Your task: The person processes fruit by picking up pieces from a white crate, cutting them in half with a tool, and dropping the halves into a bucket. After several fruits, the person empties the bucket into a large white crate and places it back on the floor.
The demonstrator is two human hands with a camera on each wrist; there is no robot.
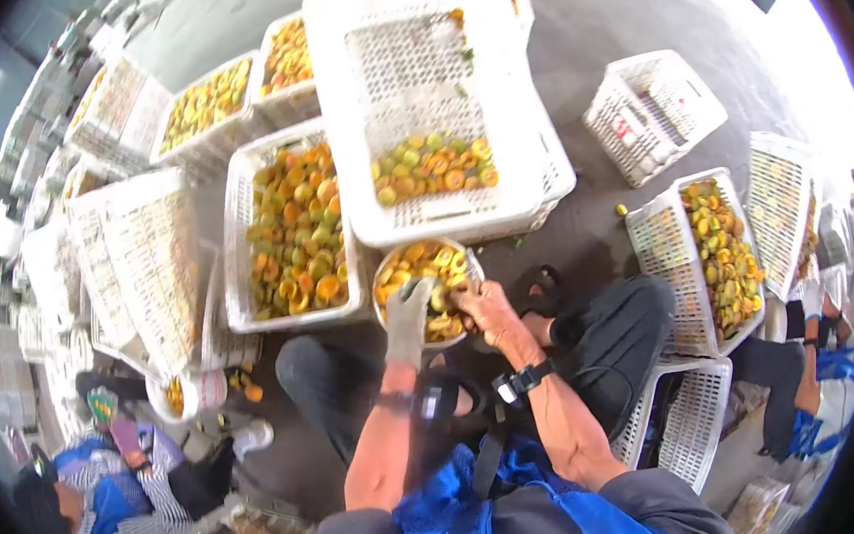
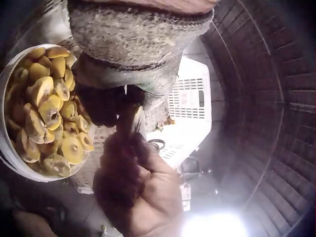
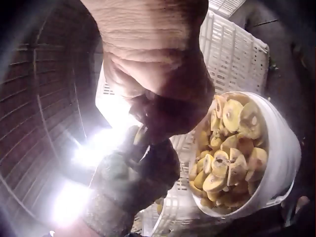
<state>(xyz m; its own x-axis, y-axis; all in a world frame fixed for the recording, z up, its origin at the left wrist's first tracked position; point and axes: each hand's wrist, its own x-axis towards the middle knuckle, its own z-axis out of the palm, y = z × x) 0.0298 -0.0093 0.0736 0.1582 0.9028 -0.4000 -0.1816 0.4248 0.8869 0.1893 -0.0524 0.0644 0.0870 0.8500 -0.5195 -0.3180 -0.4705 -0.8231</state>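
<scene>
Above a white bucket (image 1: 379, 271) of halved yellow fruit (image 1: 417, 266), the two hands meet. The left hand (image 1: 408, 327), in a grey glove, grips a piece of fruit (image 2: 137, 118) with curled fingers. Bare, the right hand (image 1: 491, 312) pinches at the same piece from the other side, thumb and finger against it. In the right wrist view the fruit piece (image 3: 140, 134) shows as a thin edge between the right hand (image 3: 163, 94) and the gloved left hand (image 3: 123, 182). Curled fingers hide most of it. A thin dark loop (image 2: 157, 143) shows beside the right thumb; what it is, I cannot tell.
A large white crate (image 1: 532, 198) with fruit stands beyond the bucket. Another fruit-filled crate (image 1: 237, 272) is at its left, and a crate (image 1: 669, 278) stands at the right. An emptier crate (image 1: 661, 113) lies farther back. People (image 1: 114, 492) sit at both sides.
</scene>
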